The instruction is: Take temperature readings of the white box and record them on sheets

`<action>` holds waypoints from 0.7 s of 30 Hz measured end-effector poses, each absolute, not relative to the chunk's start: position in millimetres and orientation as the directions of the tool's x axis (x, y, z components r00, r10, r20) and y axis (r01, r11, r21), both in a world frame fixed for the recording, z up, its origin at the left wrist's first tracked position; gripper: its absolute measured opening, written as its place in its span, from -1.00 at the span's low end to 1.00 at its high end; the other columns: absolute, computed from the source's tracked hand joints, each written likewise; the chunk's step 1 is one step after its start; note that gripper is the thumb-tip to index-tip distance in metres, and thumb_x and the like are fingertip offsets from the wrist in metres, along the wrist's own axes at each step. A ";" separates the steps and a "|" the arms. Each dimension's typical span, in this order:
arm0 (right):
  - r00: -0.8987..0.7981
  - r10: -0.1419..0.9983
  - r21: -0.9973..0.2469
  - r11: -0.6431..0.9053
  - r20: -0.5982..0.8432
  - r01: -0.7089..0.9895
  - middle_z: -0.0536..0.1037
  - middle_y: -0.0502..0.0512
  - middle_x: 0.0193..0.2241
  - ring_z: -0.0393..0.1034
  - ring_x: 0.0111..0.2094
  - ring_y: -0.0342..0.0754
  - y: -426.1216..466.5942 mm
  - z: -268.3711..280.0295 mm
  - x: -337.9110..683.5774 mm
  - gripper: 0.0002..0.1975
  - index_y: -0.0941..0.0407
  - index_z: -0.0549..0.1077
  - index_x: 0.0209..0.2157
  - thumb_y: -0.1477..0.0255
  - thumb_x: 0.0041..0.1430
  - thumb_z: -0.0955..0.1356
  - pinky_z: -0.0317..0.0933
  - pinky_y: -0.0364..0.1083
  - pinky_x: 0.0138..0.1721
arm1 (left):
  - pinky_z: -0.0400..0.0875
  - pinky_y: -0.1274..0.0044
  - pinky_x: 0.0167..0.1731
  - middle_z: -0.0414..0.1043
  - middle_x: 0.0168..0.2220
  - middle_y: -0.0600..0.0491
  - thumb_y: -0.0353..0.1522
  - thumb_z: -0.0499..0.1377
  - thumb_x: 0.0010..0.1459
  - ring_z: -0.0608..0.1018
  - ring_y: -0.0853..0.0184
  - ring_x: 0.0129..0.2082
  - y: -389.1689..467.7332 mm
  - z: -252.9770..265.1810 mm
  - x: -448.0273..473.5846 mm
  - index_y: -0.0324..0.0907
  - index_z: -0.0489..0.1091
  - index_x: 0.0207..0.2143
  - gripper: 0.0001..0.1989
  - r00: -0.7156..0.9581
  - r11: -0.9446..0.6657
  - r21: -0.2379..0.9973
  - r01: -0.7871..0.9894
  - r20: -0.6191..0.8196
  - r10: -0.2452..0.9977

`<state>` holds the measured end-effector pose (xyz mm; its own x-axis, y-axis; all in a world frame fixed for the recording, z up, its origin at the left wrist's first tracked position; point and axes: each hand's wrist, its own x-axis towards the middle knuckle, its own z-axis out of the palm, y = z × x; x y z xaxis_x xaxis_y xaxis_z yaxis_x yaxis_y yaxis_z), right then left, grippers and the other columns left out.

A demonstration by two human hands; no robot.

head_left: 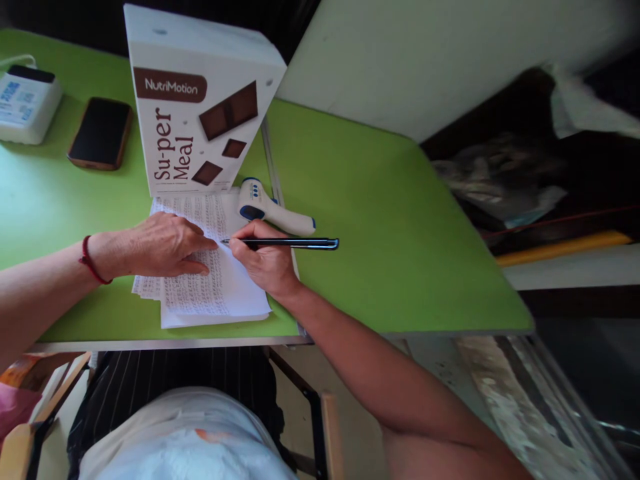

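Note:
Sheets of white paper [245, 287] lie stacked on the green table, their left part covered in dense handwriting. My left hand [163, 245] rests palm down on the written part, index finger stretched out and thumb apart from it. In my right hand [267, 257] a black pen [300, 243] is pinched, its tip on the paper close to my left fingertip. The pen's back end points to the right. Just beyond my right hand lies a white and blue infrared thermometer [275, 208], partly over the paper's edge.
Behind the paper stands a tall white NutriMotion box [175, 150]. A dark phone [101, 133] and a white device with a cable [27, 103] are at the left on the green table [370, 200]. A wall rises at the back; a chair armrest [330, 433] shows below.

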<state>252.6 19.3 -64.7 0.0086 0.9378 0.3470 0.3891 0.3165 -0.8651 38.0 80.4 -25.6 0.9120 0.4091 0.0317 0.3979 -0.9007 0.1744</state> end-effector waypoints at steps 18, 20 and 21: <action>0.011 0.894 -0.813 0.403 0.449 0.420 0.41 -0.12 -0.60 0.25 -0.55 -0.17 21.8 -72.6 254.3 -0.86 0.04 0.38 -0.49 0.39 0.14 0.35 0.22 -0.14 -0.48 | 0.44 0.51 -0.35 0.65 -0.07 -0.08 -0.26 0.29 0.22 0.65 0.16 -0.20 79.6 -22.7 37.3 -0.11 0.55 0.10 -0.61 0.918 -0.908 0.187 0.374 0.062 0.391; 0.009 0.890 -0.810 0.412 0.457 0.417 0.40 -0.12 -0.61 0.24 -0.55 -0.18 21.8 -72.1 253.9 -0.86 0.04 0.37 -0.49 0.40 0.13 0.35 0.21 -0.15 -0.48 | 0.44 0.51 -0.35 0.65 -0.08 -0.08 -0.26 0.29 0.22 0.65 0.16 -0.21 80.0 -23.5 37.6 -0.11 0.55 0.09 -0.61 0.918 -0.909 0.182 0.376 0.059 0.391; 0.007 0.890 -0.810 0.411 0.455 0.419 0.40 -0.13 -0.61 0.24 -0.55 -0.18 21.9 -71.8 253.8 -0.86 0.04 0.36 -0.50 0.40 0.13 0.35 0.21 -0.15 -0.49 | 0.44 0.51 -0.36 0.66 -0.10 -0.07 -0.26 0.29 0.22 0.65 0.16 -0.22 80.1 -23.6 37.7 -0.11 0.55 0.09 -0.60 0.918 -0.908 0.179 0.378 0.055 0.393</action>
